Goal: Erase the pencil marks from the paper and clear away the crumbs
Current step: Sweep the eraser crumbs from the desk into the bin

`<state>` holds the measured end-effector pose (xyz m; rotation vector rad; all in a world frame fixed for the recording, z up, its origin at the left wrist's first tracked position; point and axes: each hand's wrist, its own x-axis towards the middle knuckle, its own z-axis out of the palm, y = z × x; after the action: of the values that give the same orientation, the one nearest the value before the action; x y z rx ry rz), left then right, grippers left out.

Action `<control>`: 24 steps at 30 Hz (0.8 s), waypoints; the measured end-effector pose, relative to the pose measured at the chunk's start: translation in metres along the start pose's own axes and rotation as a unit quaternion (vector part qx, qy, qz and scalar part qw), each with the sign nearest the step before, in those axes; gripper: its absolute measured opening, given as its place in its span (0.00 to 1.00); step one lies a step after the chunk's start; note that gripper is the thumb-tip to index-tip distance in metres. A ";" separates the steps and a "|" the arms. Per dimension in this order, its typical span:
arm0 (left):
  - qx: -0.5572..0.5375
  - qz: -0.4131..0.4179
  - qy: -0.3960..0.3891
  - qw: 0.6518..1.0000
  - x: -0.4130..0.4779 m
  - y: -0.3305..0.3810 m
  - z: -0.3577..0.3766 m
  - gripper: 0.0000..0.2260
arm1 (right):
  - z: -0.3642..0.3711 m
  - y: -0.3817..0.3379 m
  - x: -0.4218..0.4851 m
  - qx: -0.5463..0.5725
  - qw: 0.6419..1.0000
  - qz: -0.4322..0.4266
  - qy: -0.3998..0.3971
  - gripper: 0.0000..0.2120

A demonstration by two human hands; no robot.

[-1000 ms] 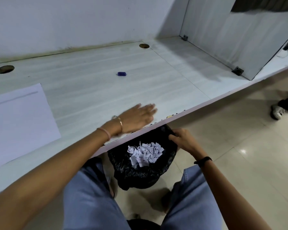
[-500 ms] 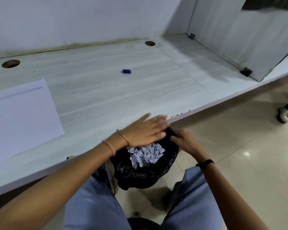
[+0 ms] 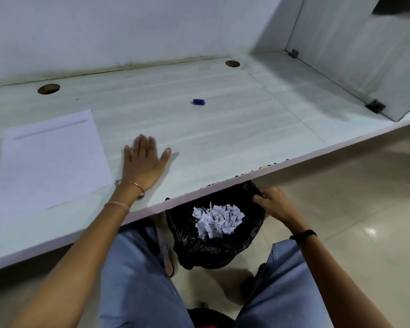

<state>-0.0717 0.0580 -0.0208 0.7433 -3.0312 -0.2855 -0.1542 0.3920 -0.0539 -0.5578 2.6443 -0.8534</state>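
Note:
A white sheet of paper [image 3: 52,159] lies on the left of the pale desk [image 3: 234,138], with a faint grey line near its top. My left hand [image 3: 145,162] lies flat on the desk just right of the paper, fingers spread. A small blue eraser [image 3: 198,102] sits farther back on the desk, apart from both hands. Below the desk's front edge, my right hand [image 3: 273,204] grips the rim of a black bin bag [image 3: 199,247] that holds torn white paper scraps [image 3: 217,220].
Two round cable holes [image 3: 48,89] [image 3: 232,63] sit near the desk's back edge by the wall. A white divider panel [image 3: 355,55] stands at the right end. Small dark specks line the desk's front edge [image 3: 258,170]. My knees in blue jeans are below.
My left hand has moved from over the bag at the desk's edge back onto the desk, leftward beside the paper. My right hand still holds the bag's rim.

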 end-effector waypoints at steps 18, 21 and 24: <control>0.025 0.019 -0.067 0.997 -0.006 0.007 -0.015 0.36 | -0.003 -0.008 -0.002 0.002 1.000 0.008 -0.010 0.15; 0.052 0.128 -0.052 0.989 -0.025 0.046 0.002 0.31 | 0.000 -0.008 -0.002 0.010 1.000 0.014 -0.010 0.14; 0.016 0.307 -0.068 0.949 -0.061 0.098 0.006 0.28 | 0.002 -0.010 -0.004 0.010 1.000 0.005 -0.013 0.13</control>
<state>-0.0629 0.1723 -0.0071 -0.2508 -3.1958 -0.2772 -0.1469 0.3853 -0.0490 -0.5464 2.6113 -0.8623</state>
